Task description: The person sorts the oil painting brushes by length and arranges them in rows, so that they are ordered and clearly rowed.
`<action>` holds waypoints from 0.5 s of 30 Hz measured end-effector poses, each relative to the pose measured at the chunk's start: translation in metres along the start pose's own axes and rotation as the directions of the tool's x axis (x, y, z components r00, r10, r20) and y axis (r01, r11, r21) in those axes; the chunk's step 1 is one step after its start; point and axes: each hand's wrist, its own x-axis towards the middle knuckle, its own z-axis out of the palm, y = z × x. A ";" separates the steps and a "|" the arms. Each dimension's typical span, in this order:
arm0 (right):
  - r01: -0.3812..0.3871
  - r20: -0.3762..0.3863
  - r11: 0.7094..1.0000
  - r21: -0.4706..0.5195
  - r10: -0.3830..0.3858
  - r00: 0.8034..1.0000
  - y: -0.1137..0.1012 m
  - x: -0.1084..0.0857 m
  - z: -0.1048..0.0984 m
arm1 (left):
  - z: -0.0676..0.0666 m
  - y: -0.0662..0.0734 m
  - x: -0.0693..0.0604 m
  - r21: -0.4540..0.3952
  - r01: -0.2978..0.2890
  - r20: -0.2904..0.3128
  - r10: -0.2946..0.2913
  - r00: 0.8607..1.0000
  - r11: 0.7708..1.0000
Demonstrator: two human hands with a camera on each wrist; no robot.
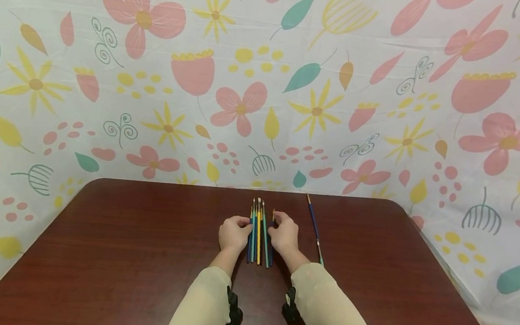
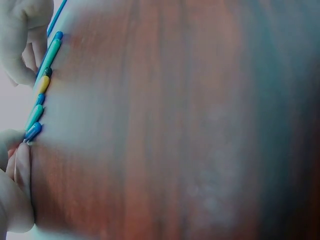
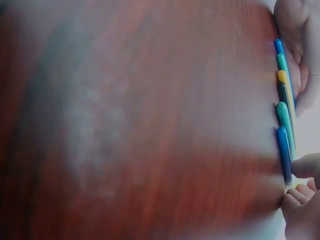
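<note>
Several slim paintbrushes lie side by side in a row at the table's middle, tips pointing away; among them are a yellow paintbrush (image 1: pixel 260 240) and a green paintbrush (image 1: pixel 265 245). At the row's left edge, my left hand (image 1: pixel 234 232) pinches the outermost blue paintbrush (image 2: pixel 33 131) between thumb and fingers. On the other side, my right hand (image 1: pixel 285 235) holds a dark blue paintbrush (image 3: pixel 283 150) with thumb and fingertips, slightly apart from the row. Part of each held brush is hidden by the fingers.
Right of the right hand lie another blue paintbrush (image 1: pixel 313 218) and a green-handled paintbrush (image 1: pixel 320 253), the latter partly covered by the sleeve. The dark brown table (image 1: pixel 141 245) ends at a flower-patterned cloth (image 1: pixel 238 145) behind it.
</note>
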 end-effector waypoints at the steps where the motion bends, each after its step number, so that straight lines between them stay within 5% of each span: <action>1: -0.001 0.001 1.000 0.000 0.001 1.000 0.001 0.000 0.000 | 0.000 0.000 0.000 0.000 -0.001 0.000 0.001 1.000 1.000; 15: 0.006 -0.017 0.999 0.038 -0.005 1.000 0.006 0.001 -0.005 | 0.000 -0.001 -0.002 -0.011 -0.001 0.011 0.001 1.000 1.000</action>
